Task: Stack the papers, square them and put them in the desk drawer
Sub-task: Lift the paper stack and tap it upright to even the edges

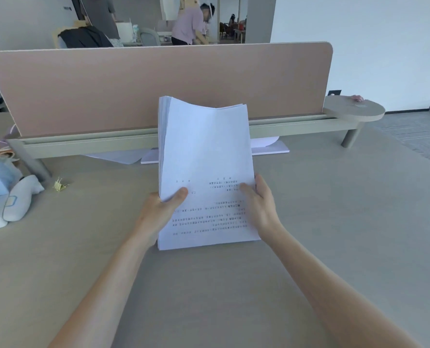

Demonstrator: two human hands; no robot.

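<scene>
On desk, center: papers stand upright on their bottom short edge, long axis vertical, top corners sagging, printed face toward camera, text upside down. Left hand clamps the left edge, thumb on front; right hand clamps the right edge, thumb on front. Behind: more loose sheets flat under a pink divider. Plush toy and clutter at left. Person bends over in the office beyond.
</scene>
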